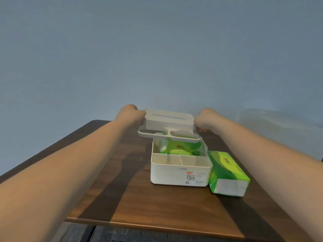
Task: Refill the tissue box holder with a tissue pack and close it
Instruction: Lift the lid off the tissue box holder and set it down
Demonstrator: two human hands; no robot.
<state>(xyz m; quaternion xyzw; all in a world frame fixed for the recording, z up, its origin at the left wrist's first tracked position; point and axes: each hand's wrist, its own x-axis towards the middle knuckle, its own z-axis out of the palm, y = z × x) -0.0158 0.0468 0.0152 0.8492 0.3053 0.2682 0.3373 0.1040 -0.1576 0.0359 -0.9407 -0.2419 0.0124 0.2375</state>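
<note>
Wooden table (157,203): left hand (130,114) and right hand (206,119) grip white lid (167,122) above holder (180,169).

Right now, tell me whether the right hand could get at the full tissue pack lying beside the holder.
Probably yes, once it lets go: the right hand grips the lid held above the holder, and the tissue pack lies uncovered on the table below that forearm.

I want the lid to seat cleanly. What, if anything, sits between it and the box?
Nothing visible does. The lid, held by the left hand and right hand, hovers above the open box; the green tissue pack lies inside, below the rim.
</note>
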